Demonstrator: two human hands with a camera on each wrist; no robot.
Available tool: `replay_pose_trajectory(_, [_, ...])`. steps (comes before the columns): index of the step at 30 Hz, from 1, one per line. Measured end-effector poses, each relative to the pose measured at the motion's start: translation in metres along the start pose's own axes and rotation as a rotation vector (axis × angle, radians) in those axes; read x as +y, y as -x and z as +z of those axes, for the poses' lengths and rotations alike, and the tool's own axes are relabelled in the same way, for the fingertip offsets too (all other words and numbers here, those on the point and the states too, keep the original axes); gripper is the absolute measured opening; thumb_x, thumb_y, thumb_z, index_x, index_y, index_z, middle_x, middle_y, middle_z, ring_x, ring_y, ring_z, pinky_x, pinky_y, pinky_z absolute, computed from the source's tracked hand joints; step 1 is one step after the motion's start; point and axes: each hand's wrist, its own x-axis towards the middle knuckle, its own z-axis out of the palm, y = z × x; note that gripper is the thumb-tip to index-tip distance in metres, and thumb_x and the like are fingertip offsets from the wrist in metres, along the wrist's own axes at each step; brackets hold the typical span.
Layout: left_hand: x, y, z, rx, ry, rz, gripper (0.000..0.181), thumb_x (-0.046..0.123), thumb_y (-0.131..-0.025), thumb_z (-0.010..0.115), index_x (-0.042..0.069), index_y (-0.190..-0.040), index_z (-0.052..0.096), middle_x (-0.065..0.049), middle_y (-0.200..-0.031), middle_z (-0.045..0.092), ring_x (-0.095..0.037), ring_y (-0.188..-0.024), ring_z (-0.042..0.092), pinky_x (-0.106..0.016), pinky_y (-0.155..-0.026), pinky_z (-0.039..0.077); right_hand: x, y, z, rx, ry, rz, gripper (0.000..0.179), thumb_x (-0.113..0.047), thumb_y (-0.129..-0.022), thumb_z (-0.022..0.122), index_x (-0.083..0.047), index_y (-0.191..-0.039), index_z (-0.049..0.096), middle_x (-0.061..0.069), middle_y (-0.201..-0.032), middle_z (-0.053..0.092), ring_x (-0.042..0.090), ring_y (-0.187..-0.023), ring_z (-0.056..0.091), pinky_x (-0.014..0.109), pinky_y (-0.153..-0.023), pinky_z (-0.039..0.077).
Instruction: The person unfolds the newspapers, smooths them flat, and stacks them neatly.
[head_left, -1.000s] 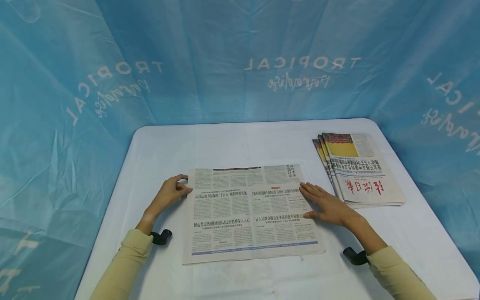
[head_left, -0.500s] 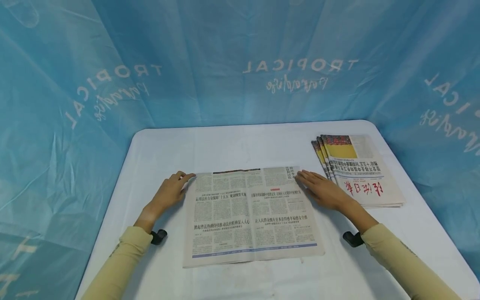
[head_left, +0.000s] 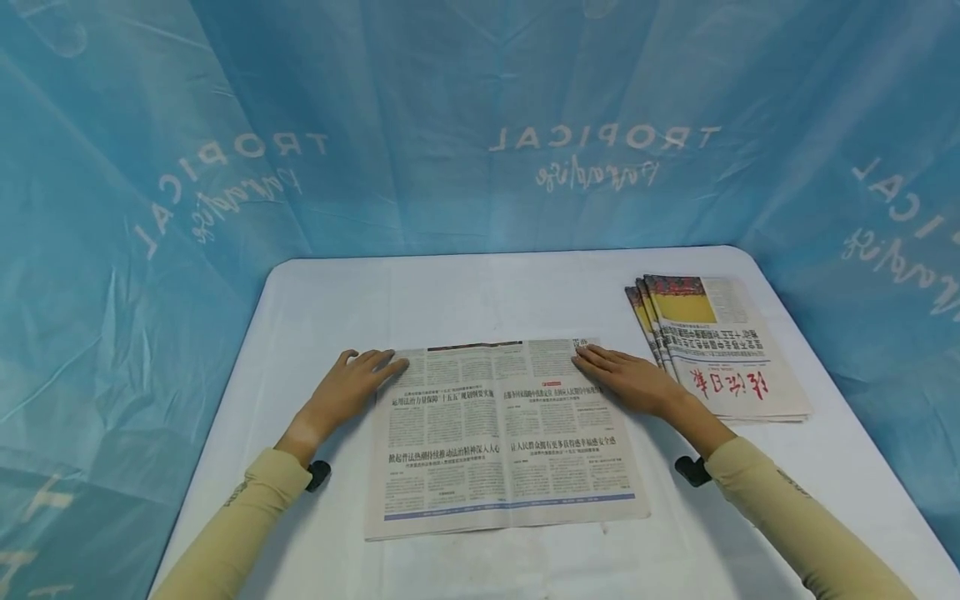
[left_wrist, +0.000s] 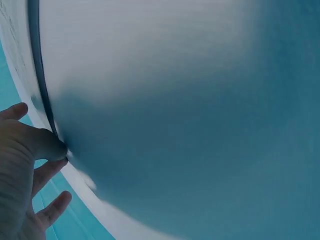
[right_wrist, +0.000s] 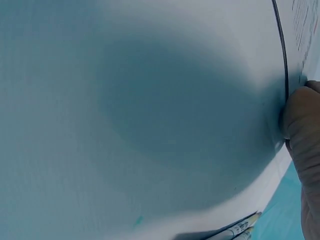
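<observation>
A folded newspaper (head_left: 558, 467) lies flat on the white table, a fold line running down its middle. My left hand (head_left: 347, 392) rests at its far left corner, fingers extended and spread. In the left wrist view the thumb of that left hand (left_wrist: 30, 145) meets the paper's dark edge. The right hand (head_left: 633, 385) lies with straight fingers over the far right corner, hiding part of the print there. Seen from the right wrist, the right hand (right_wrist: 304, 127) touches the paper's edge, most of its fingers hidden.
A fanned stack of folded newspapers (head_left: 723, 367) with red lettering lies at the table's right, just beyond the right hand. Blue curtains with white lettering (head_left: 607, 137) surround the white table (head_left: 450, 296). A black wrist camera (head_left: 692, 471) hangs under the right wrist.
Both hands have slid up to the paper's far corners, the left one rightward onto the corner, the right one further inward. The newspaper stays nearly in place.
</observation>
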Motion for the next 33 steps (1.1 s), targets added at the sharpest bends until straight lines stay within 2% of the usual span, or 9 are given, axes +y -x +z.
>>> replay_pose_trajectory(5, [0.0,0.0,0.001,0.009,-0.065,0.01,0.051,0.003,-0.091,0.064,0.017,-0.139,0.052,-0.015,-0.136,0.058,-0.033,-0.12,0.058,-0.055,-0.097,0.044,-0.002,-0.001,-0.002,-0.004,-0.01,0.008,0.053,-0.003,-0.096,0.055,0.0,-0.147,0.04,0.019,-0.153,0.038,0.038,-0.139,0.038,0.049,-0.107,0.039])
replay_pose_trajectory(9, [0.0,0.002,0.001,0.016,-0.115,0.044,0.051,0.003,-0.089,0.067,0.017,-0.136,0.053,-0.015,-0.134,0.059,-0.034,-0.118,0.059,-0.053,-0.095,0.046,-0.004,-0.002,-0.003,-0.003,-0.016,0.016,0.053,-0.003,-0.096,0.055,0.001,-0.147,0.04,0.019,-0.152,0.039,0.039,-0.138,0.039,0.049,-0.106,0.04])
replay_pose_trajectory(13, [-0.001,0.003,0.001,-0.002,-0.149,0.069,0.053,0.002,-0.088,0.068,0.016,-0.136,0.052,-0.016,-0.136,0.058,-0.033,-0.119,0.059,-0.051,-0.095,0.047,-0.007,-0.002,-0.003,-0.05,-0.023,0.048,0.054,-0.005,-0.098,0.055,-0.001,-0.149,0.037,0.018,-0.155,0.035,0.038,-0.141,0.035,0.049,-0.108,0.038])
replay_pose_trajectory(17, [-0.001,0.005,0.002,-0.023,-0.153,0.073,0.056,0.002,-0.088,0.068,0.015,-0.139,0.05,-0.016,-0.138,0.056,-0.033,-0.121,0.057,-0.051,-0.096,0.047,-0.009,-0.002,-0.002,-0.084,-0.043,0.081,0.056,-0.006,-0.099,0.054,-0.003,-0.151,0.033,0.017,-0.157,0.03,0.036,-0.144,0.031,0.049,-0.11,0.036])
replay_pose_trajectory(33, [0.006,0.003,-0.001,-0.063,-0.151,0.112,0.056,0.004,-0.09,0.066,0.012,-0.143,0.048,-0.025,-0.139,0.052,-0.042,-0.123,0.055,-0.052,-0.095,0.047,-0.011,-0.002,-0.002,-0.086,-0.108,0.123,0.06,-0.004,-0.097,0.057,-0.004,-0.152,0.033,0.017,-0.158,0.03,0.038,-0.144,0.03,0.051,-0.103,0.042])
